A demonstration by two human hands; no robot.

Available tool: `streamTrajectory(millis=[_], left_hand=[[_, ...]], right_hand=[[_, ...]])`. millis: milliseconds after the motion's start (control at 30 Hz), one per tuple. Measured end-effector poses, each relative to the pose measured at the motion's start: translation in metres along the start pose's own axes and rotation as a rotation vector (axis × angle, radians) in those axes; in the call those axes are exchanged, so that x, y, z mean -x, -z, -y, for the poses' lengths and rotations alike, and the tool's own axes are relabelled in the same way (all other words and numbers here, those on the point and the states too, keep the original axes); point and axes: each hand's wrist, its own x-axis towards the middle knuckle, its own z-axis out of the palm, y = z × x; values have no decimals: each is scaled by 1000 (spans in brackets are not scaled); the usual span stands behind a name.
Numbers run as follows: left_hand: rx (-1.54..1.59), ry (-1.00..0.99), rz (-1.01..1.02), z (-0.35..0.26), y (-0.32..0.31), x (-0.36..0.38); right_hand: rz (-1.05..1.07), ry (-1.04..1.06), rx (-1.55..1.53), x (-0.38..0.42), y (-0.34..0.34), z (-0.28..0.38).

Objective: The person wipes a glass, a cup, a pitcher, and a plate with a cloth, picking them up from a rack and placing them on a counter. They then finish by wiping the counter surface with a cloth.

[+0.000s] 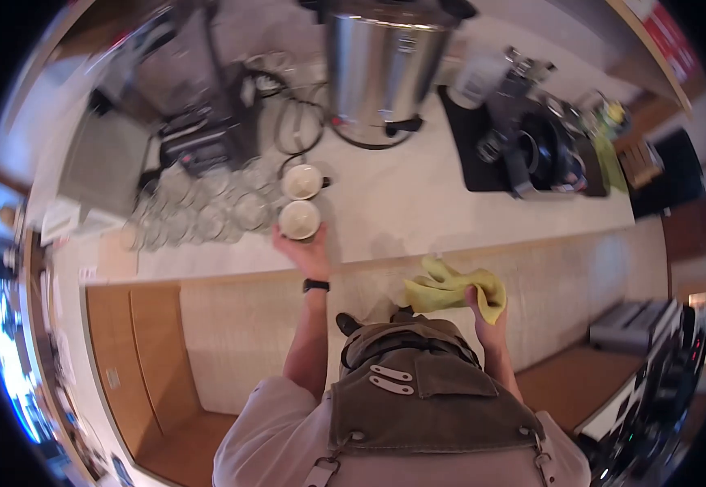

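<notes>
My left hand [308, 253] is wrapped round the near side of a white cup [299, 220] at the front of the counter. Just behind it stands a second white cup [302, 181], with a dark handle-like bit at its right. My right hand [488, 318] grips a yellow-green cloth [454, 290] in front of the counter edge, and the cloth hangs in loose folds. Left of the cups are rows of clear drinking glasses [211, 221], close to my left fingers.
A steel urn [385, 69] stands at the back, its black cord looped on the counter [369, 203]. A dark machine [202, 142] is behind the glasses. Pans and utensils rest on a black mat [474, 162] at the right. Wooden shelving [146, 357] is below left.
</notes>
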Motion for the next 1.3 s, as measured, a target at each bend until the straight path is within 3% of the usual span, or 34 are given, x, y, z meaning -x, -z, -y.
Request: streamTrajectory(millis=[67,167,233,300,367,467,533,600,633,733,833,967,1067,1100,1300], left_hand=[[-117,-11,41,-7,10,20],[-208,-49,158,-83,23,69],[47,-38,440,-122,3,114],[173,-20,955,-170,-32,149],[270,-166,1395,-198,-86,176],[233,141,2031,-231,-164,211],[254,215,1976,-248,-203,241],[226,205,1975,-256,-242,263],[372,434,1939,-279,-255,276],[507,14,1776,-327,-304,319],[585,124,1731,-378,-343,363],[548,70,1744,-395,-406,392],[316,3,1734,-376,-444,391],[427,7,1685,-353,-459,394],[195,-271,1639,-358,-498,319]], right_hand=[[-67,-37,-169,3,14,-12],[-84,-102,-254,-2,46,-25],[-45,-148,-411,-2,73,-43],[57,-120,-521,-8,106,-50],[162,-106,-610,-14,150,-55],[154,-103,-701,-22,235,-51],[29,-117,-776,-18,295,-40],[36,-46,-748,-13,358,-39],[42,-5,-727,-13,387,-36],[-74,331,-553,-3,452,-10],[-137,482,-574,-17,469,-15],[-146,260,-796,-69,446,-67],[-77,82,-930,-100,459,-87],[-65,57,-972,-109,471,-87],[-63,32,-1156,-163,550,-71]])
